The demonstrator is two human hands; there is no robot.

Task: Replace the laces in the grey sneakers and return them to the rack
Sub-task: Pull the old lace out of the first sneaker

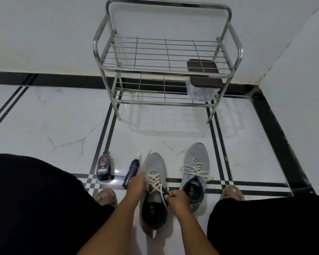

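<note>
Two grey sneakers with cream laces stand on the tiled floor between my knees. The left sneaker (pixel 155 162) is directly under my hands, toe pointing away. My left hand (pixel 136 184) grips its left side by the eyelets. My right hand (pixel 175 198) pinches a cream lace (pixel 162 196) near the sneaker's dark collar. The right sneaker (pixel 196 157) sits apart to the right, laced, with loose lace ends. The metal shoe rack (pixel 166 70) stands against the wall ahead, both shelves bare of shoes.
A dark-lidded clear plastic box (pixel 203 81) sits on the rack's lower shelf at right. A shoe-polish bottle (pixel 104 168) and a dark spray can (pixel 131 173) lie left of the sneakers. My feet in tan slippers (pixel 106 196) flank the shoes; a wall corner is at right.
</note>
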